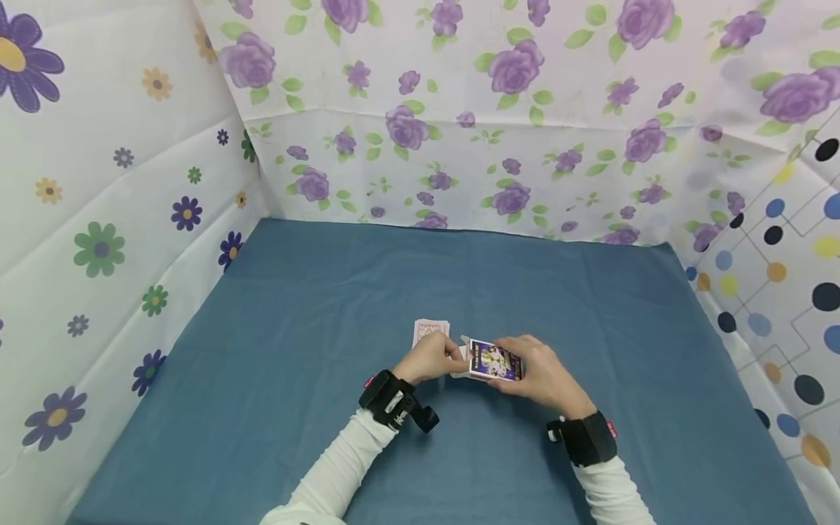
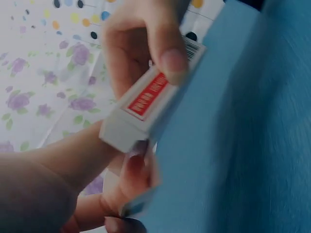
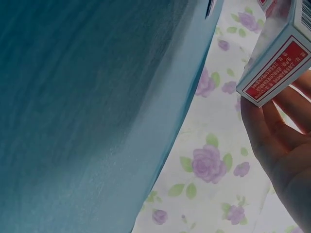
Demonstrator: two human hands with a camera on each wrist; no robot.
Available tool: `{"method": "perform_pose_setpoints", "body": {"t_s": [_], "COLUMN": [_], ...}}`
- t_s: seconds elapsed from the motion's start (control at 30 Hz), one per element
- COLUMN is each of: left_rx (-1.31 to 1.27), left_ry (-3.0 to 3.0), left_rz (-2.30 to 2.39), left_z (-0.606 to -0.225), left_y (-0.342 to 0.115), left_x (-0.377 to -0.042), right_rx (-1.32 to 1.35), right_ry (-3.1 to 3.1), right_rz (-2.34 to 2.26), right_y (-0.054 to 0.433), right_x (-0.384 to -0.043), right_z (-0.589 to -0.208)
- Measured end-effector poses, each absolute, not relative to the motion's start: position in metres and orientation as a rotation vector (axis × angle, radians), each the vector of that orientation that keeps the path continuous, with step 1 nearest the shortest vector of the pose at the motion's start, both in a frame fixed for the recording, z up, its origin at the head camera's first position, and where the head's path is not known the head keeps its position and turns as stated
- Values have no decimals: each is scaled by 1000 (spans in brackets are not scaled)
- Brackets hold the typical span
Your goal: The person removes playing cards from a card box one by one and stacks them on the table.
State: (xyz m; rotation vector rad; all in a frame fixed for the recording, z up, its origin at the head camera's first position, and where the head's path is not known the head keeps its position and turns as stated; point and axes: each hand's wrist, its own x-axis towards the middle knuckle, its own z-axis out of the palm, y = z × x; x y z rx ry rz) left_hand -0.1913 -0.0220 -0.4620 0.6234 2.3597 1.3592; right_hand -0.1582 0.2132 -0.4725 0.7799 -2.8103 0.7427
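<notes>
My right hand [image 1: 538, 372] holds a playing-card box [image 1: 495, 362] over the table, thumb on its near side and fingers on the far side. A purple picture covers its upward face, and a narrow white side with a red label shows in both wrist views. White flaps stand out at the box's left end, where my left hand [image 1: 432, 357] pinches with thumb and fingertips. In the left wrist view, those fingertips [image 2: 135, 162] are right at the box's white end, partly blurred. A stack of cards [image 1: 431, 328] with pink patterned backs lies just behind my left hand, partly hidden by it.
A blue cloth [image 1: 315, 306] covers the table. Floral sheets [image 1: 407, 168] hang behind and at the left, with a dotted sheet [image 1: 774, 292] at the right. Each wrist carries a black strapped camera [image 1: 387, 397].
</notes>
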Motion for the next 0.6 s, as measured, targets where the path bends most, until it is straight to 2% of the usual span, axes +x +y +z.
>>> {"method": "perform_pose_setpoints", "body": {"t_s": [0.6], "left_rx": [472], "left_ry": [2041], "left_rz": [1498], "left_z": [-477], "left_y": [-31], "left_x": [-198], "right_rx": [801], "right_ry": [-2812], "right_rz": [774], "right_y": [213], "right_x": [-156], "right_z": [-475]}}
